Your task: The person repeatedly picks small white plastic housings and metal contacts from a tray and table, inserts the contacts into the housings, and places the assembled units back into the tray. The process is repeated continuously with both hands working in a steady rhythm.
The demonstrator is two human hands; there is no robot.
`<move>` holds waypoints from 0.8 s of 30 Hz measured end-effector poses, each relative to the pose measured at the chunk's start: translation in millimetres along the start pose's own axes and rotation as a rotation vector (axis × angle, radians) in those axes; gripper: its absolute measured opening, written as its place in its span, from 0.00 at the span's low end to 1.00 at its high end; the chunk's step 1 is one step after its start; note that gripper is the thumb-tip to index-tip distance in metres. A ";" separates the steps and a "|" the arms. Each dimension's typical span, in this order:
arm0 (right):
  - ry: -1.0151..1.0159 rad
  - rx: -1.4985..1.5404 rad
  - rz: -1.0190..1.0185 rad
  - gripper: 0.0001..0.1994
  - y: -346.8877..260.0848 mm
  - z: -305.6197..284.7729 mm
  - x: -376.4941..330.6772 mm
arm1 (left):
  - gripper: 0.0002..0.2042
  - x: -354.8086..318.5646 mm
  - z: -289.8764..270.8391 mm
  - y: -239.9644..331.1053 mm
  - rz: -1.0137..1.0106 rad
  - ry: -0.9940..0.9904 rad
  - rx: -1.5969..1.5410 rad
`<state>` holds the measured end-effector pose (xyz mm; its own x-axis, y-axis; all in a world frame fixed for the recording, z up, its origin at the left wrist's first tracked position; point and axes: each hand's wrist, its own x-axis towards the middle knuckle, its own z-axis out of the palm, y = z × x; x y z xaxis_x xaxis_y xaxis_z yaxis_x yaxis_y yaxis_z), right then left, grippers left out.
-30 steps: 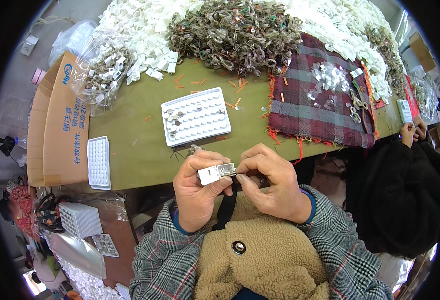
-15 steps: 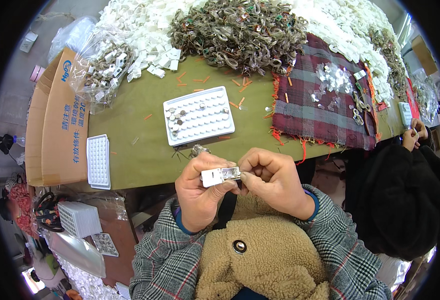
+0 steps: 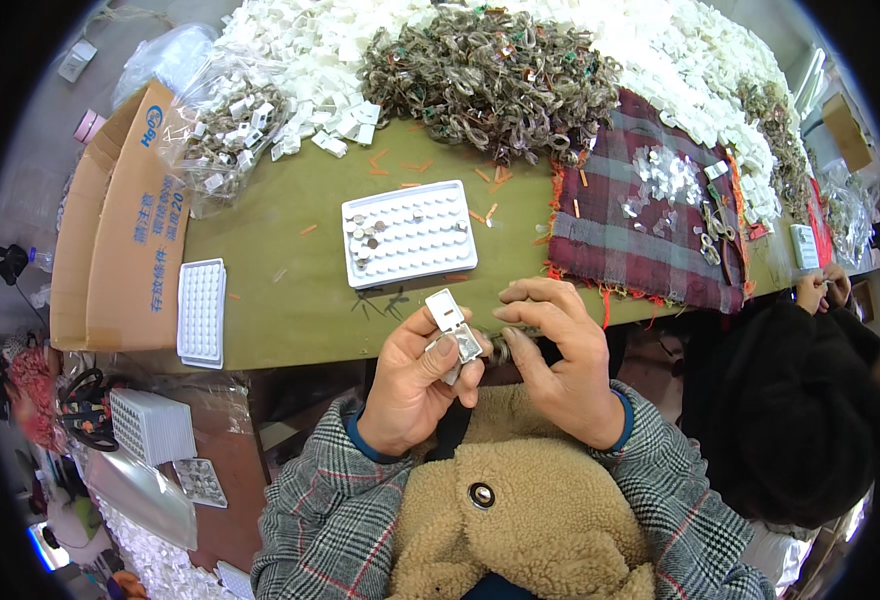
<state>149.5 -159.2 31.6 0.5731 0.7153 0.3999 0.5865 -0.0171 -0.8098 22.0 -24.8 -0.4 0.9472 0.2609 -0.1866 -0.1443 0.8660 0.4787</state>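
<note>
My left hand (image 3: pixel 410 375) pinches a small white plastic case (image 3: pixel 448 311) between thumb and fingers. The case is hinged apart, its slotted cover tipped away and its hollow half showing a shiny inside. Just right of it, my right hand (image 3: pixel 567 365) is held with fingers curved and thumb apart, gripping nothing that I can make out. A greyish cord bundle (image 3: pixel 500 350) shows partly behind the right thumb; what it joins is hidden. Beyond the hands lies a white dimpled tray (image 3: pixel 415 245) with several small round metal discs at its left side.
A heap of bundled clear cords (image 3: pixel 490 75) and piles of white cases (image 3: pixel 695 110) cover the far side. A plaid cloth (image 3: pixel 600 225) carries clear pieces and scissors (image 3: pixel 712 245). A cardboard box (image 3: pixel 110 260) and another tray (image 3: pixel 200 312) stand left. A co-worker (image 3: pixel 770 400) sits right.
The case has turned from lying crosswise to pointing up and away, in my left hand. My right hand has drawn off it, fingers spreading. The cord bundle now shows right of the case.
</note>
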 end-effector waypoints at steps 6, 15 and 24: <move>-0.171 0.118 0.040 0.07 -14.7 5.8 10.9 | 0.10 -7.0 -1.8 1.8 0.086 0.077 0.253; -0.307 0.134 0.071 0.07 -15.9 32.0 33.6 | 0.07 -18.9 -18.0 26.2 0.020 0.148 0.269; -0.138 -0.252 -0.108 0.08 28.5 60.3 104.2 | 0.08 -19.8 -55.2 63.4 0.063 0.091 -0.044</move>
<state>191.5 -43.1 24.3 0.4265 0.8103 0.4019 0.7733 -0.0962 -0.6267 -21.7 48.5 -13.7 0.9061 0.3516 -0.2355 -0.2171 0.8640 0.4544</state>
